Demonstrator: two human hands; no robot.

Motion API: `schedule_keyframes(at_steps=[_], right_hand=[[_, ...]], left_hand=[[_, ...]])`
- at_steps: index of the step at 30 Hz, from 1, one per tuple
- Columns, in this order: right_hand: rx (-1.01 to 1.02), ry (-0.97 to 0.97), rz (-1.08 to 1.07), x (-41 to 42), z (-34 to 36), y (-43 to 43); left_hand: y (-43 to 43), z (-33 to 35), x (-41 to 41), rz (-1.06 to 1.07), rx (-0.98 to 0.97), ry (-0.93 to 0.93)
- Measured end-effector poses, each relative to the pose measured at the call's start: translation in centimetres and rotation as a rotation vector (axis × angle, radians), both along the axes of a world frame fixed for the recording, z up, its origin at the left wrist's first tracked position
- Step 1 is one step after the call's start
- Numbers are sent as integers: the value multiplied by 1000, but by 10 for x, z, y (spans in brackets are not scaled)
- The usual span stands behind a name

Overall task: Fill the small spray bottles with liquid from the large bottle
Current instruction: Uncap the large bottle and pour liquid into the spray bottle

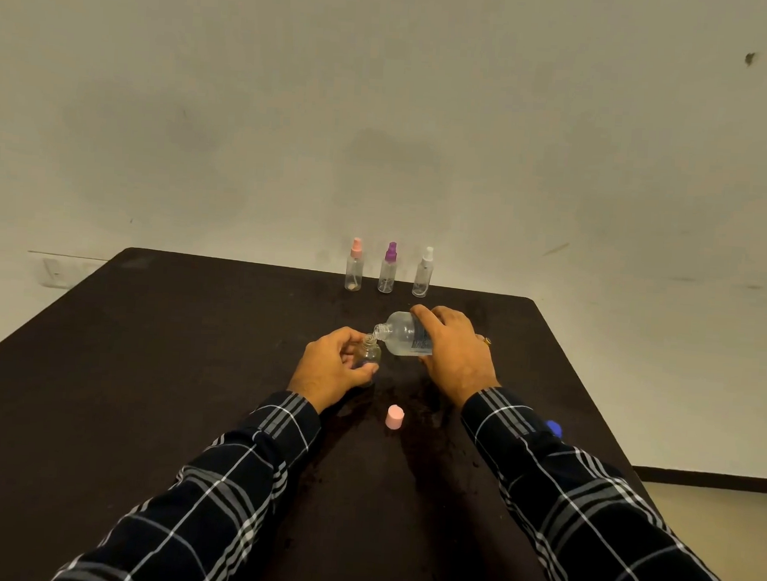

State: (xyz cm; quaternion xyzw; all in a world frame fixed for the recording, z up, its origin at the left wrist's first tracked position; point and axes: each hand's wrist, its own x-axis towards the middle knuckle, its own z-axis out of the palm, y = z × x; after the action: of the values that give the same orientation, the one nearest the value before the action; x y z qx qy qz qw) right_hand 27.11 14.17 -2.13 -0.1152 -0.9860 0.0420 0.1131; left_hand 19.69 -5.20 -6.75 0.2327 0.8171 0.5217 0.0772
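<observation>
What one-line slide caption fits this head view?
Right hand tips the large bottle over the open small bottle held by the left hand, three capped spray bottles behind.

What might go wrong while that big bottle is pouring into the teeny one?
The small bottle has a narrow neck, so liquid from the tilted large bottle may miss and wet the table. The right sleeve partly hides the blue cap near the table's edge and might knock it off.
</observation>
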Motion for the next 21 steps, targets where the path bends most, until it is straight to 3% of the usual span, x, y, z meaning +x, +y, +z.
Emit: schedule_keyframes(at_steps=[21], right_hand=[[43, -48, -15, 4, 11, -4]], left_hand=[[1, 0, 1, -1, -19, 13]])
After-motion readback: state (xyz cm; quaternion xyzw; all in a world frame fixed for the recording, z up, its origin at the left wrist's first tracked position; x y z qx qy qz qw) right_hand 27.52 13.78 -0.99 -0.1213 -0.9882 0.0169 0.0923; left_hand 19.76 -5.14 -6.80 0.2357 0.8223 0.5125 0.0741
